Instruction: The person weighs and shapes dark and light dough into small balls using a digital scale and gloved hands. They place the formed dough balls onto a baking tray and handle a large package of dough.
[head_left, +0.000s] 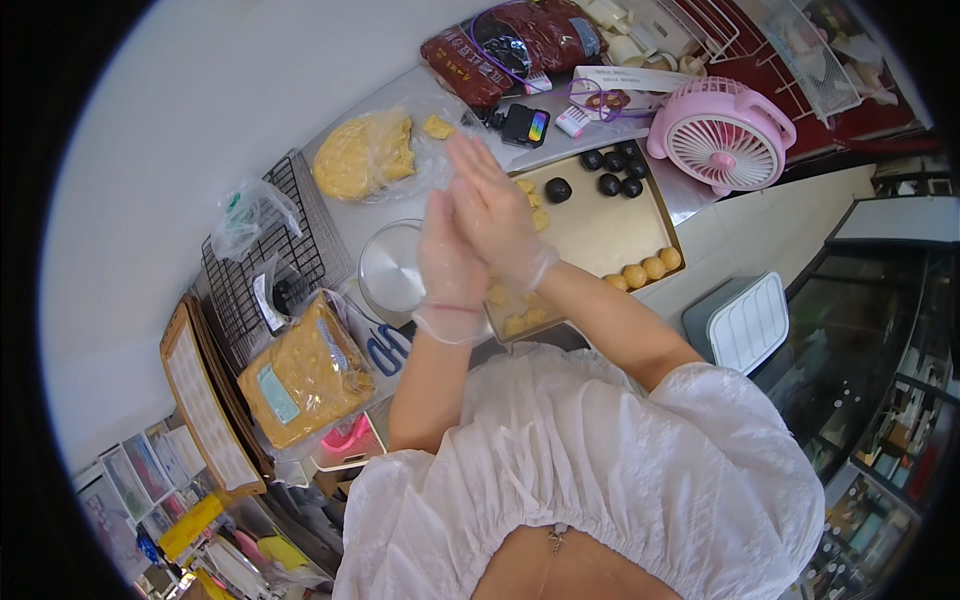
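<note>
My left hand (454, 259) and my right hand (495, 217), both in clear plastic gloves, are pressed palm to palm. Whatever may lie between the palms is hidden, and the fingers are blurred. Below them is a gold baking tray (592, 225) with small yellow dough pieces (534, 202) along its left side. Black balls (558, 190) sit near its far edge, several of them grouped in the corner. Smooth tan balls (635, 275) line the near right edge. Beyond my fingertips, a large yellow dough mass (364, 154) and a torn-off lump (437, 127) rest on plastic film.
Left of my hands stands a round metal dish (390, 264). Blue-handled scissors (388, 350) and a bagged tan block (304, 375) lie nearer me. A black wire rack (259, 255) is farther left. A pink fan (721, 142) and a dark red package (517, 45) stand at the back.
</note>
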